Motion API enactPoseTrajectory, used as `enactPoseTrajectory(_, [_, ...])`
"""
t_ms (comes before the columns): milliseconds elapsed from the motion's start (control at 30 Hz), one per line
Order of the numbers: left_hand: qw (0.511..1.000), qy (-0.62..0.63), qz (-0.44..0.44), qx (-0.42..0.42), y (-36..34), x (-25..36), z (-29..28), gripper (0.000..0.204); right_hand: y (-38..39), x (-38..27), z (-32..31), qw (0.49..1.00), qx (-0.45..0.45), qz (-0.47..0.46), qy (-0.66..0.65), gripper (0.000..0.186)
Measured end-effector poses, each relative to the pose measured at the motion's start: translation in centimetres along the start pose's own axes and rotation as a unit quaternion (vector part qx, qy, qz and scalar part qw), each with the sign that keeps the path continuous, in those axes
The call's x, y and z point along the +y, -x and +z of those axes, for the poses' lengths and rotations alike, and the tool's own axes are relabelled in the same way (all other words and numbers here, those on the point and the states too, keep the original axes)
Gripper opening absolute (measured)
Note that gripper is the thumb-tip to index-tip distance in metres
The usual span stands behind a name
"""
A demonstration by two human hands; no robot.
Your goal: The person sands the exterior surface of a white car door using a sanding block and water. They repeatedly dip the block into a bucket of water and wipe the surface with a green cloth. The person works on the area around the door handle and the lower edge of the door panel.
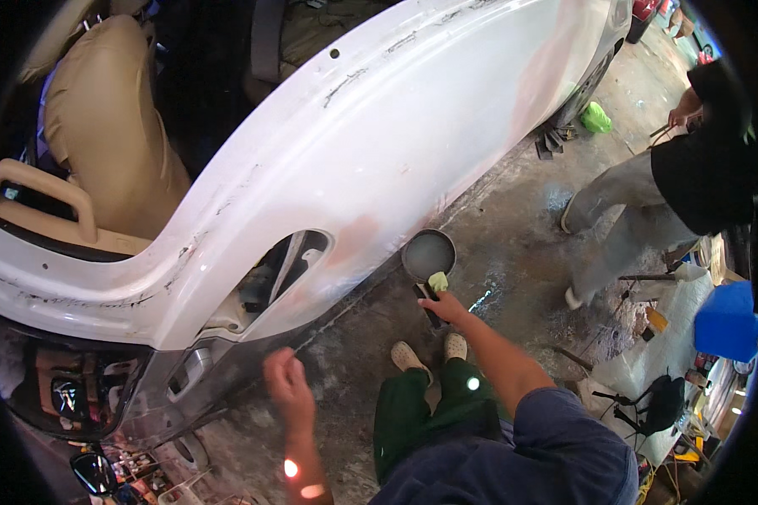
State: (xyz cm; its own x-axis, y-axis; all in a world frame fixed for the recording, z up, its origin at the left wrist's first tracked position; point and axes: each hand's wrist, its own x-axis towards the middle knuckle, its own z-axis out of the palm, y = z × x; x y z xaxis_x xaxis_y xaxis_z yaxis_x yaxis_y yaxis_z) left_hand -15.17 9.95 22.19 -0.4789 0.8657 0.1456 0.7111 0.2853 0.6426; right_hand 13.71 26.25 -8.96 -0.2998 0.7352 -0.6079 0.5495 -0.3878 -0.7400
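Note:
A dark, flat, bar-like block [427, 305] is gripped in my right hand [450, 309]. At those same fingers is a small crumpled yellow-green cloth or sponge [438, 283]; whether I pinch it too is hard to tell. Just beyond it, a round bucket [452, 246] of greyish water stands on the floor against the car's side. My left hand [286, 379] hovers by the rear corner of the white car body [396, 151], with loosely curled fingers and nothing visible in them. Pinkish and pale grey patches mark the car's panel around an open filler recess [290, 265].
Another person [640, 189] stands at the right, holding a thin tool. Dark flat pieces [551, 143] and a bright green bag [596, 118] lie by the far wheel. A blue container [728, 321] and clutter occupy the right side. The concrete floor [514, 210] is wet.

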Motion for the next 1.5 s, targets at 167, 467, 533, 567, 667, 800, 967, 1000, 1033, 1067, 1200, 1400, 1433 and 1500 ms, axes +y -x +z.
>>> enactPoseTrajectory(167, [0.956,-0.181,0.192,0.132,-9.2,-1.7,2.9,0.028,-5.9,5.0,1.5,0.985,0.037,-0.060,0.159,0.082])
enactPoseTrajectory(467, [0.871,-0.256,0.260,0.328,-12.6,-9.6,10.3,0.071,-23.1,12.9,4.1,0.989,0.010,-0.012,0.149,0.080])
enactPoseTrajectory(533, [0.862,-0.256,0.268,0.346,-12.7,-10.4,11.1,0.073,-27.4,17.6,5.1,0.988,0.057,-0.029,0.142,0.080])
enactPoseTrajectory(567, [0.854,-0.259,0.271,0.360,-12.9,-10.8,11.2,0.074,-29.8,18.8,5.6,0.988,0.044,0.006,0.145,0.077])
enactPoseTrajectory(667, [0.826,-0.244,0.325,0.390,-13.5,-11.0,10.7,0.074,-35.6,20.7,8.6,0.980,-0.013,0.071,0.187,0.064])
enactPoseTrajectory(800, [0.797,-0.207,0.373,0.427,-15.8,-10.4,11.5,0.059,-41.3,24.2,8.8,0.940,-0.048,0.103,0.321,0.053])
enactPoseTrajectory(967, [0.818,-0.224,0.330,0.414,-15.1,-9.5,11.6,0.045,-41.5,24.6,7.1,0.796,-0.138,0.017,0.590,0.043])
enactPoseTrajectory(1000, [0.807,-0.239,0.347,0.414,-15.0,-9.3,11.2,0.044,-40.3,22.6,7.9,0.788,-0.143,0.002,0.599,0.041])
enactPoseTrajectory(1033, [0.796,-0.251,0.363,0.413,-15.0,-9.0,10.8,0.043,-38.8,20.7,7.9,0.798,-0.129,0.006,0.589,0.043])
enactPoseTrajectory(1067, [0.783,-0.262,0.380,0.417,-14.7,-8.8,10.2,0.042,-36.8,18.2,7.9,0.808,-0.113,0.007,0.579,0.044])
enactPoseTrajectory(1200, [0.806,-0.225,0.368,0.406,-14.0,-8.6,11.1,0.042,-22.2,11.5,2.1,0.792,-0.060,-0.132,0.593,0.053])
enactPoseTrajectory(1400, [0.824,-0.231,0.367,0.366,-13.0,-7.9,9.6,0.036,-4.6,-6.6,-4.9,0.694,0.197,-0.586,0.370,0.057])
enactPoseTrajectory(1433, [0.823,-0.225,0.382,0.355,-13.0,-7.9,9.0,0.035,-2.5,-10.0,-5.2,0.660,0.255,-0.606,0.364,0.059])
enactPoseTrajectory(1500, [0.800,-0.244,0.409,0.364,-12.5,-7.7,8.3,0.033,-0.2,-15.4,-6.0,0.589,0.352,-0.646,0.336,0.061])
